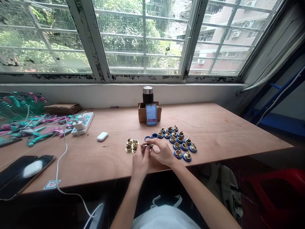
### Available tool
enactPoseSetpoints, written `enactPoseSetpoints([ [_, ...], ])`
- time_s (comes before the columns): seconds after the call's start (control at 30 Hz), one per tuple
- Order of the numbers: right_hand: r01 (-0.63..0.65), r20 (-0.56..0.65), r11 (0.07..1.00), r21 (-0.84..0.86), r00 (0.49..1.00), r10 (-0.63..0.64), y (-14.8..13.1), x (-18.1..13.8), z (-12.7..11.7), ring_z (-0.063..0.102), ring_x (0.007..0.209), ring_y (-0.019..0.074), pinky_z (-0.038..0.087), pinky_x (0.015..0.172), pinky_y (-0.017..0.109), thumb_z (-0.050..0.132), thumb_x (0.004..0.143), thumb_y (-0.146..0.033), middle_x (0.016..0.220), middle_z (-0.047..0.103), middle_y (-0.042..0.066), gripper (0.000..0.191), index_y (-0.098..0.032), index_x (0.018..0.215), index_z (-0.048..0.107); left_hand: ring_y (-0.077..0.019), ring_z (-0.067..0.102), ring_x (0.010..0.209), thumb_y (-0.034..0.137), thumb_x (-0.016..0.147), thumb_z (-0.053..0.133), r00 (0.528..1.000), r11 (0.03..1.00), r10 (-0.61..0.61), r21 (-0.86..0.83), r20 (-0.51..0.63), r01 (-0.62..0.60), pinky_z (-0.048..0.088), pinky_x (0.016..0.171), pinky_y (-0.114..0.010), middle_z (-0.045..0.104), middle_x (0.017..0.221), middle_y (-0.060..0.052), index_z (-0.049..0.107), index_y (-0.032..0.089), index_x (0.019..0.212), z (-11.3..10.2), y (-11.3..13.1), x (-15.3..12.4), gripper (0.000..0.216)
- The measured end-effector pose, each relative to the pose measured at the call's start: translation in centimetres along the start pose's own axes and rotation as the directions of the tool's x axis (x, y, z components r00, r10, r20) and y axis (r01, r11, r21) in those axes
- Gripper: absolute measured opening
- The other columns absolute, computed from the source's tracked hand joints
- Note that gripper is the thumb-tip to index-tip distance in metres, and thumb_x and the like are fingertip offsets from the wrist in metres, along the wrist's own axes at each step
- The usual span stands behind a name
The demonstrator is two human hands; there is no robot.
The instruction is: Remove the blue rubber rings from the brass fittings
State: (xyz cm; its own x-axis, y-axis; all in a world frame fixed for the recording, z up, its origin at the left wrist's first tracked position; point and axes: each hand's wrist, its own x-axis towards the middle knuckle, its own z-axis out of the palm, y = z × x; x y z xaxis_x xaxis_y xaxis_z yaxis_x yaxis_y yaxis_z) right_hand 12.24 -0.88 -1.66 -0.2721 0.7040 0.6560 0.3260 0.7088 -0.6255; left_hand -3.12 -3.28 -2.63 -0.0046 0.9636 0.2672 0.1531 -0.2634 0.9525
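My left hand [142, 155] and my right hand [163, 153] meet near the table's front edge, fingertips pinched together. Between them is a small gold metal piece [150, 145], mostly covered by the fingers. Just beyond the fingertips lie a blue ring [147, 138] and another blue ring [154, 135], with no gold piece seen on them. To the left of my left hand stands a small cluster of curved gold metal pieces [129, 145]. Right of my right hand, several blue rings with gold pieces [184, 146] set in them are spread in rough rows.
A phone [151, 115] leans on a cardboard box [142, 114] holding a black bottle [148, 95]. Leftward are a white earbud case [102, 136], a power strip [88, 122], tangled pliers [35, 137], a white cable [62, 159] and dark phones [14, 175]. A window is behind.
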Motion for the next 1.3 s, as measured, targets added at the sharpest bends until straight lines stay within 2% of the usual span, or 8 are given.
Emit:
enactPoseSetpoints([
  [0.2, -0.04, 0.01, 0.999, -0.021, 0.999, 0.04, -0.18, 0.15, -0.22, 0.067, 0.123, 0.0249, 0.054, 0.108, 0.041, 0.068, 0.084, -0.008, 0.134, 0.069, 0.009, 0.06, -0.026, 0.14, 0.059, -0.0267, 0.074, 0.113, 0.045, 0.101, 0.06, 0.999, 0.999, 0.034, -0.007, 0.005, -0.034, 0.061, 0.095, -0.04, 0.075, 0.125, -0.013, 0.061, 0.021, 0.127, -0.09, 0.52, -0.01, 0.035],
  [0.37, -0.066, 0.032, 0.998, -0.015, 0.997, 0.067, -0.35, 0.26, -0.21, 0.072, 0.112, 0.0227, 0.057, 0.1, 0.037, 0.065, 0.085, -0.007, 0.124, 0.075, 0.006, 0.051, -0.026, 0.131, 0.066, -0.026, 0.075, 0.111, 0.044, 0.101, 0.06, 0.999, 0.999, 0.049, 0.01, 0.008, -0.049, 0.061, 0.094, -0.04, 0.075, 0.125, -0.012, 0.061, 0.022, 0.127, 0.0, 0.84, -0.12, 0.034],
  [0.53, -0.03, 0.018, 1.0, 0.007, 0.999, 0.029, -0.33, 0.22, -0.09, 0.07, 0.122, 0.0234, 0.055, 0.107, 0.04, 0.062, 0.085, -0.003, 0.128, 0.074, 0.007, 0.047, -0.025, 0.126, 0.07, -0.026, 0.077, 0.107, 0.043, 0.1, 0.062, 0.999, 1.0, -0.005, -0.006, -0.041, 0.005, 0.062, 0.093, -0.041, 0.077, 0.118, -0.013, 0.056, 0.019, 0.128, 0.17, 0.5, 0.01, 0.037],
  [0.63, -0.006, 0.031, 1.0, 0.014, 1.0, 0.006, -0.31, 0.23, -0.09, 0.069, 0.124, 0.0236, 0.055, 0.109, 0.041, 0.063, 0.084, -0.002, 0.132, 0.073, 0.007, 0.049, -0.026, 0.125, 0.071, -0.0271, 0.077, 0.106, 0.043, 0.101, 0.06, 0.999, 1.0, -0.014, 0.023, -0.039, 0.015, 0.062, 0.093, -0.042, 0.078, 0.114, -0.014, 0.059, 0.018, 0.124, 0.13, 0.21, 0.14, 0.034],
  [0.9, -0.038, -0.004, 0.999, 0.017, 0.999, 0.038, -0.08, 0.0, 0.01, 0.073, 0.117, 0.0239, 0.057, 0.106, 0.039, 0.066, 0.085, -0.005, 0.124, 0.076, 0.006, 0.04, -0.025, 0.119, 0.074, -0.0265, 0.077, 0.105, 0.044, 0.1, 0.059, 1.0, 0.999, 0.021, 0.025, -0.008, -0.02, 0.062, 0.092, -0.041, 0.078, 0.114, -0.013, 0.061, 0.019, 0.122, 0.16, 0.18, 0.09, 0.033],
  [1.1, -0.025, 0.021, 0.999, 0.022, 0.999, 0.024, -0.4, 0.19, -0.13, 0.072, 0.116, 0.0229, 0.057, 0.103, 0.037, 0.062, 0.084, -0.003, 0.123, 0.076, 0.005, 0.044, -0.025, 0.121, 0.072, -0.0264, 0.076, 0.108, 0.043, 0.102, 0.057, 0.999, 0.999, 0.029, 0.031, -0.023, -0.028, 0.061, 0.094, -0.042, 0.077, 0.116, -0.012, 0.061, 0.02, 0.121, 0.11, 0.09, 0.1, 0.03],
  [1.3, -0.042, 0.027, 0.999, 0.005, 0.999, 0.042, -0.67, 0.35, -0.29, 0.073, 0.106, 0.0205, 0.057, 0.096, 0.034, 0.062, 0.085, -0.003, 0.119, 0.076, 0.003, 0.052, -0.027, 0.131, 0.067, -0.0258, 0.076, 0.105, 0.043, 0.101, 0.06, 0.999, 0.998, 0.044, 0.044, -0.003, -0.044, 0.061, 0.092, -0.04, 0.076, 0.121, -0.011, 0.061, 0.022, 0.124, 0.09, 0.36, -0.03, 0.03],
])
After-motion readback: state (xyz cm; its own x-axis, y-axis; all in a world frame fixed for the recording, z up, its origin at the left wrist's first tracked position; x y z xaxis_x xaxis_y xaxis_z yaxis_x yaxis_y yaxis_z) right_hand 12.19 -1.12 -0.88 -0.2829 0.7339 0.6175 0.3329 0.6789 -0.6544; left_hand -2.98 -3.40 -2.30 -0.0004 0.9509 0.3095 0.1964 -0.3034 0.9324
